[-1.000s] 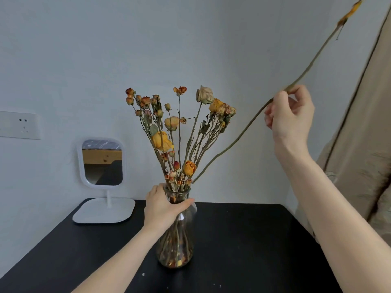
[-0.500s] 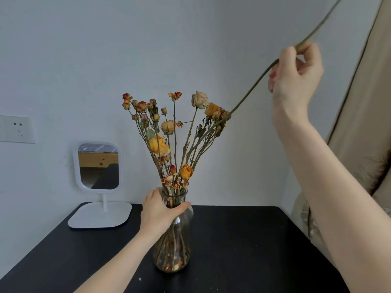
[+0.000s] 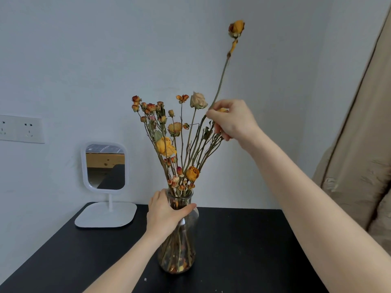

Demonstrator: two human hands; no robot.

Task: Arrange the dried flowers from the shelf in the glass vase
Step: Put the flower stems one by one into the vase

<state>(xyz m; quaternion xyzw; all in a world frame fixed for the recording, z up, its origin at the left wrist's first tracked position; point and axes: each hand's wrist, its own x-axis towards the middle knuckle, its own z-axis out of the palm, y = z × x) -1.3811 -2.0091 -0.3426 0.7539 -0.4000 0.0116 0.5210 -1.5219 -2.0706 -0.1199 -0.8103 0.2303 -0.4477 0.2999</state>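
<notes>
The glass vase (image 3: 178,235) stands upright on the black table (image 3: 243,250), near its middle, and already holds a full bunch of dried flowers (image 3: 169,136) whose stems pass through the neck and reach the base. One further stem, a long dried rose (image 3: 236,28), rises well above the rest of the bunch; its lower part runs down among the other stems toward the neck, but whether its end has entered the vase cannot be told. The right hand (image 3: 231,120) pinches this stem between thumb and fingertips, at the height of the upper blooms. The left hand (image 3: 165,214) is wrapped around the vase neck, thumb across the front, steadying it. Assessment: the task is well advanced, with most flowers placed; seating the tall stem to a suitable depth and releasing it remain to be done. The shelf is not in view, so any stems left on it cannot be counted. Beside the vase, to its left, a white standing mirror (image 3: 105,166) sits at the table's rear corner; a wall socket (image 3: 21,129) and a beige curtain (image 3: 359,155) lie further out.
</notes>
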